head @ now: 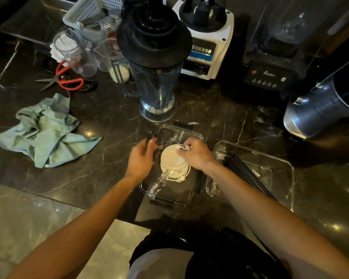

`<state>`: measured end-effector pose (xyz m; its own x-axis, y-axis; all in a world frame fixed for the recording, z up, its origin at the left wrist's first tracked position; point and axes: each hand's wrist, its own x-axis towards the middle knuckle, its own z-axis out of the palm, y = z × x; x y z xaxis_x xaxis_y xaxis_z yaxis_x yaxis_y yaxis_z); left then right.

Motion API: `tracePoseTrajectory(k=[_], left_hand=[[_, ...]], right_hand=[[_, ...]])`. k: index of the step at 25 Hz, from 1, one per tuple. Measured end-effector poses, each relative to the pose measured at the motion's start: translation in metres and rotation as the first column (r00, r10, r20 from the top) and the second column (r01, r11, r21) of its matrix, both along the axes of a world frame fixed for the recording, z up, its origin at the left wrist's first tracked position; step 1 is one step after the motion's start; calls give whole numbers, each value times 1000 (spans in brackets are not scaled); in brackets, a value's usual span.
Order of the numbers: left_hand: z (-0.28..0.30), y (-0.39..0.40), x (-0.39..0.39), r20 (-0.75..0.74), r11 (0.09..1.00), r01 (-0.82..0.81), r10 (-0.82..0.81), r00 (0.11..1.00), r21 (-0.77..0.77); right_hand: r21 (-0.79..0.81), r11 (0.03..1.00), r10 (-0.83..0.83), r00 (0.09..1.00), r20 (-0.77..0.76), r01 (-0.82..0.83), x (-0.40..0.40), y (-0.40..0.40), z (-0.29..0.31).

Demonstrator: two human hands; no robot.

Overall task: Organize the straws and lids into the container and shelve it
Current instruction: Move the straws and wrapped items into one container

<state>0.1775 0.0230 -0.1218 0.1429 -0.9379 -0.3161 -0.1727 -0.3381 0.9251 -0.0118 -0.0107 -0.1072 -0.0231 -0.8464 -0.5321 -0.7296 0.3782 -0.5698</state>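
While your right hand (195, 155) pinches the light, slippery lids (174, 163) at their far rim, your left hand (141, 156) rests loosely curled beside them.

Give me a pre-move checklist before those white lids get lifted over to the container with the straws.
1. Right hand on the stack of white lids: ok, fingers at its top edge.
2. Left hand clear of the stack: ok, it grips a black clip of the container lid under the stack.
3. Container open: ok.
4. Black straws inside it: ok, though their near ends overhang the rim.
5. Room beside the straws: ok, the far right part is bare.
6. Stack held firmly: cannot tell.
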Motion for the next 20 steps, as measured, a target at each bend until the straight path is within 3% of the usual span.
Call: tracePoseTrajectory(k=[6,10,13,16,20], left_hand=[[0,33,19,19,959,200,-208,978,201],[-1,53,8,97,923,322,-348,933,209],[-3,54,7,141,893,383,-421,896,235],[5,48,18,95,855,447,-484,870,263],[20,36,47,-26,712,602,-638,770,360]], right_hand=[[-60,996,59,993,-104,-66,-3,-1,-1],[-62,997,47,994,-97,-53,-2,-1,0],[-69,997,37,998,-53,-41,-3,0,3],[-114,993,36,999,-17,-37,-12,0,9],[-159,985,-39,983,180,69,-35,3,27]])
